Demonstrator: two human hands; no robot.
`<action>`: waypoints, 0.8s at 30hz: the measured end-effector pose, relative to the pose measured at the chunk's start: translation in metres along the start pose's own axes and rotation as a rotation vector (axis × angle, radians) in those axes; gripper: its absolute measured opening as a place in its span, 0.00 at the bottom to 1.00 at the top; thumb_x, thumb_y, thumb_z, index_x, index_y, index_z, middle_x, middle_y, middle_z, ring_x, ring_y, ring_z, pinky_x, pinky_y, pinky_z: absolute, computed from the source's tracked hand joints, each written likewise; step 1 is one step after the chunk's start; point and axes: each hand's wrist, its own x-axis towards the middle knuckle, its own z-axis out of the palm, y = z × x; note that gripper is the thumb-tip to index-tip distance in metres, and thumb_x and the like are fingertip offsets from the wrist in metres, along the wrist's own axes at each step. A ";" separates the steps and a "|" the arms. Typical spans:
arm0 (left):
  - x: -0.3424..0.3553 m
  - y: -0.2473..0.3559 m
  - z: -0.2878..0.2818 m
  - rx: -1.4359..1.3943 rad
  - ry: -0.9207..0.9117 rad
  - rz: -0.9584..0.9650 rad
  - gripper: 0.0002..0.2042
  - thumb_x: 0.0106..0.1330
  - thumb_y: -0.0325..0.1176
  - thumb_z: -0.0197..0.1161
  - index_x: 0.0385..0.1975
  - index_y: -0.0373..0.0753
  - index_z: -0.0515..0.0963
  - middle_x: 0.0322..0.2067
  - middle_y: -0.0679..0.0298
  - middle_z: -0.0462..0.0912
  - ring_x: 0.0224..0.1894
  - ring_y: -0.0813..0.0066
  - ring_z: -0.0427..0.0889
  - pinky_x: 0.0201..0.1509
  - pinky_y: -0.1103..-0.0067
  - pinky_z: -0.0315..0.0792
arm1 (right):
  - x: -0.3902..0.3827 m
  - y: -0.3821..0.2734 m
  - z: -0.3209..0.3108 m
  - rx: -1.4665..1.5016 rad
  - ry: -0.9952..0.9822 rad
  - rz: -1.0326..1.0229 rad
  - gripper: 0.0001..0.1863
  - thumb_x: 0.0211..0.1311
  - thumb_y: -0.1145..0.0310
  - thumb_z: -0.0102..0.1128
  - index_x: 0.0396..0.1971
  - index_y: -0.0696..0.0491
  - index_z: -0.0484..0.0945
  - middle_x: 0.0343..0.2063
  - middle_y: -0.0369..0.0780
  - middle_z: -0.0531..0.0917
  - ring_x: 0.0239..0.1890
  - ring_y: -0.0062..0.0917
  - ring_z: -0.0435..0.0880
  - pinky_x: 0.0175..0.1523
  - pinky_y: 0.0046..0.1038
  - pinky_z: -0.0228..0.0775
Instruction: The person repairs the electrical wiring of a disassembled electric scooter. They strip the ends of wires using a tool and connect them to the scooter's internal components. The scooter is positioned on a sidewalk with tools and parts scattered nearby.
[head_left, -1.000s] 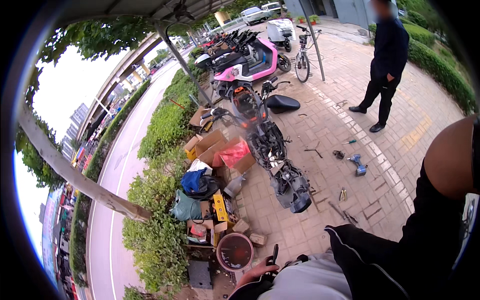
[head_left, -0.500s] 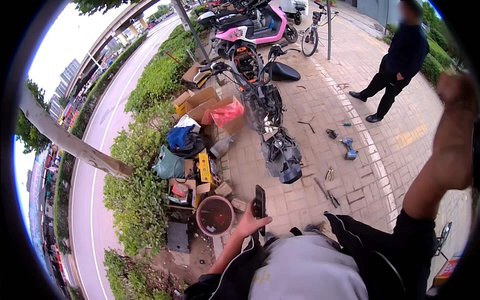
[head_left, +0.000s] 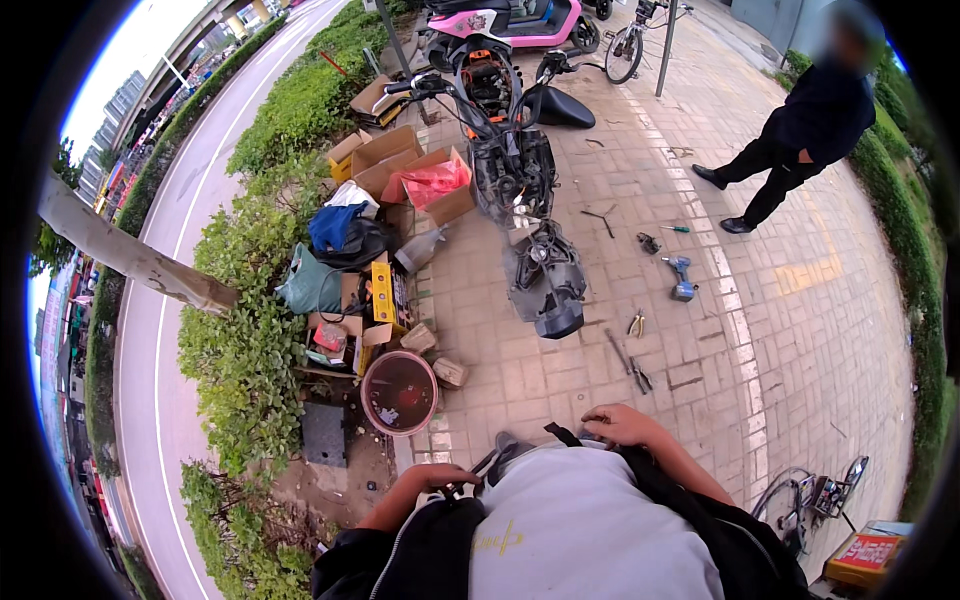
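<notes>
Close to the waist, both bare hands are now at the front of the open black jacket (head_left: 430, 550). Half a second ago, the right arm was up and out at two o'clock. Now the right hand (head_left: 617, 425) is down by the jacket's edge with its fingers bent. I cannot tell if it grips the cloth. The left hand (head_left: 440, 478) had a dark, flat phone standing up in it. Now that hand is lower, curled by the other edge, with something dark next to it. I cannot tell if that is the phone.

To me this means the hands are busy near the body, and neither is on the taken-apart scooter (head_left: 545, 268). It stands at twelve o'clock from the hands, not touched. Yellow-handled pliers (head_left: 641, 326) and a blue drill (head_left: 680, 276) lie at one o'clock on the bricks. At ten o'clock sits a round tub (head_left: 402, 432) with bits in it.
</notes>
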 end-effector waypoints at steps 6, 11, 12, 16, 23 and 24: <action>0.077 -0.127 0.004 0.204 -0.147 0.229 0.32 0.57 0.54 0.59 0.52 0.32 0.74 0.49 0.58 0.77 0.47 0.71 0.74 0.53 0.76 0.68 | -0.008 0.019 -0.012 0.052 0.015 0.102 0.22 0.64 0.60 0.54 0.50 0.63 0.73 0.34 0.43 0.81 0.31 0.24 0.81 0.30 0.28 0.78; 0.049 -0.095 -0.002 0.158 -0.045 0.221 0.35 0.54 0.55 0.61 0.52 0.29 0.72 0.49 0.52 0.77 0.48 0.67 0.75 0.54 0.76 0.69 | -0.001 0.004 -0.008 0.039 -0.001 0.125 0.22 0.64 0.61 0.55 0.50 0.63 0.73 0.33 0.44 0.81 0.31 0.24 0.81 0.28 0.28 0.79; 0.038 -0.088 0.000 0.117 -0.024 0.234 0.35 0.53 0.55 0.62 0.52 0.29 0.72 0.49 0.53 0.77 0.47 0.67 0.76 0.53 0.75 0.69 | 0.004 -0.001 -0.008 0.037 0.000 0.119 0.22 0.64 0.60 0.55 0.50 0.63 0.73 0.35 0.44 0.80 0.31 0.25 0.81 0.27 0.29 0.79; 0.027 -0.061 -0.004 -0.017 -0.102 0.213 0.39 0.50 0.47 0.68 0.60 0.31 0.63 0.46 0.56 0.78 0.42 0.69 0.78 0.43 0.76 0.74 | 0.021 -0.015 0.004 0.035 -0.005 0.146 0.24 0.64 0.59 0.54 0.51 0.64 0.71 0.40 0.47 0.80 0.33 0.28 0.82 0.27 0.31 0.79; 0.082 -0.094 -0.048 -0.165 -0.091 0.184 0.33 0.52 0.42 0.65 0.58 0.31 0.66 0.38 0.59 0.77 0.32 0.74 0.75 0.34 0.76 0.73 | 0.046 -0.051 0.036 0.037 0.061 0.105 0.23 0.64 0.60 0.54 0.51 0.62 0.71 0.41 0.46 0.80 0.34 0.27 0.82 0.28 0.29 0.77; 0.078 -0.098 -0.051 -0.171 -0.070 0.116 0.33 0.53 0.42 0.64 0.58 0.31 0.66 0.38 0.59 0.77 0.32 0.74 0.75 0.34 0.76 0.73 | 0.049 -0.048 0.039 0.054 0.087 0.110 0.23 0.64 0.60 0.54 0.51 0.62 0.72 0.40 0.46 0.80 0.34 0.27 0.82 0.28 0.28 0.77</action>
